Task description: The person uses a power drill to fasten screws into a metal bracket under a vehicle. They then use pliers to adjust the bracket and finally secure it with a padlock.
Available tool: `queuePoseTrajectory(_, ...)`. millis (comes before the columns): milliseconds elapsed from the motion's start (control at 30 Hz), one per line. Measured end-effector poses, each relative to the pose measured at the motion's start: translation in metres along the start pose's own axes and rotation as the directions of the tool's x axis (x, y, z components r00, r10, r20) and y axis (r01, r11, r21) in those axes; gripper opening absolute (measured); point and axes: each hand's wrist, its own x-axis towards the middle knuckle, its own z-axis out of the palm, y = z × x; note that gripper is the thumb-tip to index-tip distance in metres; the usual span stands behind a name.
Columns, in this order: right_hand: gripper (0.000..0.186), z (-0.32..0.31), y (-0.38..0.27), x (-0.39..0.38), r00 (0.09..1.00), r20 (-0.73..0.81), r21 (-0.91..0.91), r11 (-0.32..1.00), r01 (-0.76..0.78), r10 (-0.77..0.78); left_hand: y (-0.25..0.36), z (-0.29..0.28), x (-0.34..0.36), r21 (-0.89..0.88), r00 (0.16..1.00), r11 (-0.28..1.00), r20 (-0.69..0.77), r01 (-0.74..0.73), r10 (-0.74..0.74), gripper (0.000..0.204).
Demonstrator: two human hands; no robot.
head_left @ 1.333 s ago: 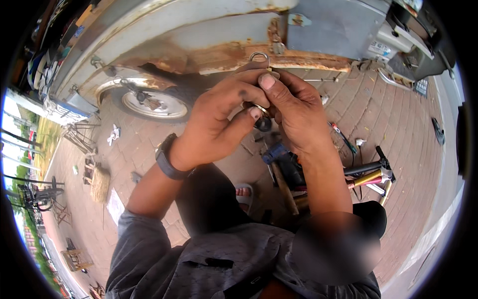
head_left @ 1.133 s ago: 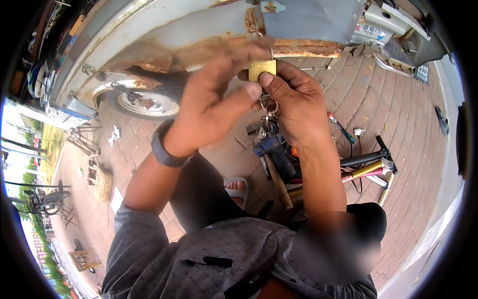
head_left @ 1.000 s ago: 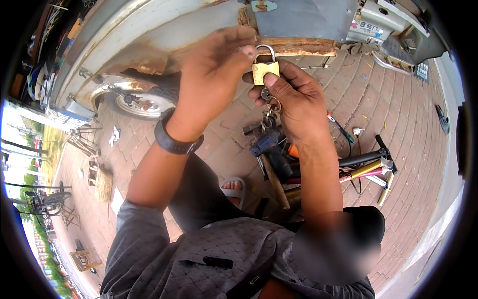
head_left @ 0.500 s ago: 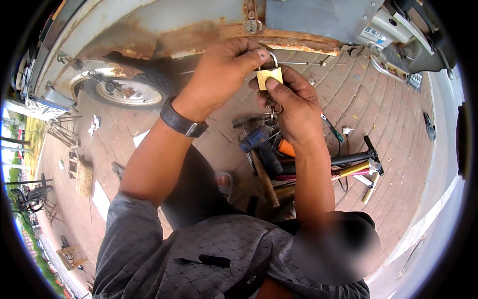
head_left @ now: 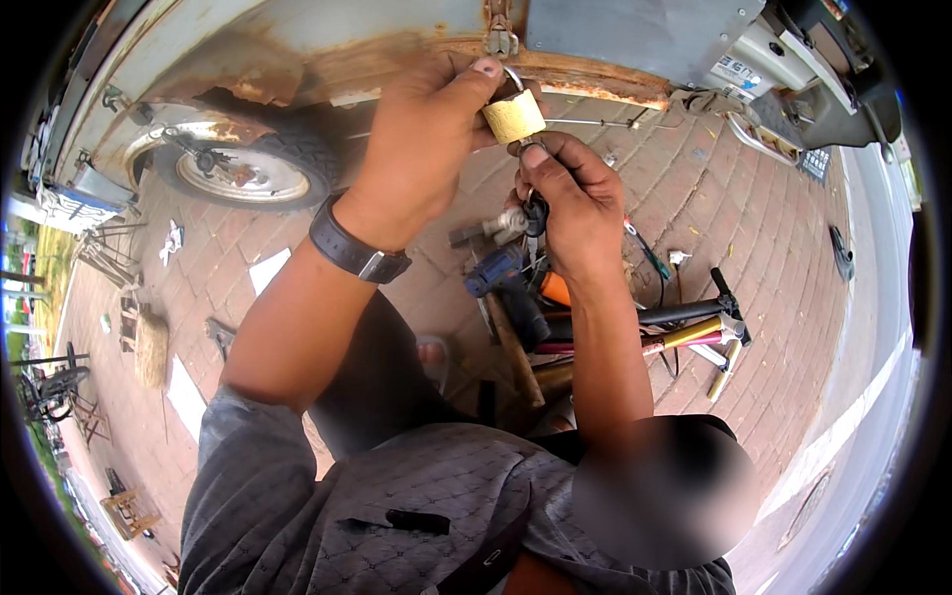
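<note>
A brass padlock (head_left: 515, 118) with a steel shackle hangs tilted between my two hands. My left hand (head_left: 428, 119) is closed on it, thumb and fingers pinching by the shackle; the fingers behind the lock are partly hidden. Below the lock body, my right hand (head_left: 575, 193) pinches a key at the bottom of the padlock. The key's blade cannot be seen. From that hand dangles a bunch of keys (head_left: 536, 220) on a ring. Beneath my hands lie a blue and black cordless drill (head_left: 496, 270) and a hammer with a wooden handle (head_left: 518, 357) on the paving.
A rusty vehicle side (head_left: 397, 30) with a latch (head_left: 499, 35) stands just beyond my hands, its wheel (head_left: 248, 177) to the left. A pump-like tool with gold and red tubes (head_left: 684, 335) lies right of my forearm. A woven stool (head_left: 151, 349) lies far left.
My right hand has slid from the padlock's face down to a key at its bottom. The left hand and padlock have shifted slightly up and left, and the lock is tilted more.
</note>
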Motion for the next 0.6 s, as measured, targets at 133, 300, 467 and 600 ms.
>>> queuePoseTrajectory(133, 0.02, 0.0, -0.017, -0.002, 0.975, 0.023, 0.187, 0.957, -0.222, 0.221, -0.001, 0.004, 0.0, -0.087, 1.0, 0.996, -0.007, 0.012, -0.013, 0.025)
queuePoseTrajectory(300, 0.021, -0.007, -0.012, -0.001, 0.973, 0.074, 0.172, 0.958, -0.23, 0.221, -0.004, 0.008, -0.001, -0.076, 1.0, 0.997, 0.024, 0.003, -0.001, 0.025)
queuePoseTrajectory(467, 0.021, -0.006, -0.008, -0.002, 0.997, 0.002, 0.015, 0.997, -0.074, 0.074, -0.004, 0.013, -0.001, -0.083, 1.0, 0.996, 0.008, 0.012, -0.011, 0.026)
queuePoseTrajectory(600, 0.023, -0.006, -0.011, -0.003, 1.0, 0.004, -0.09, 0.996, 0.011, -0.01, -0.004, 0.009, 0.002, -0.083, 0.992, 0.996, 0.126, 0.041, -0.03, 0.023)
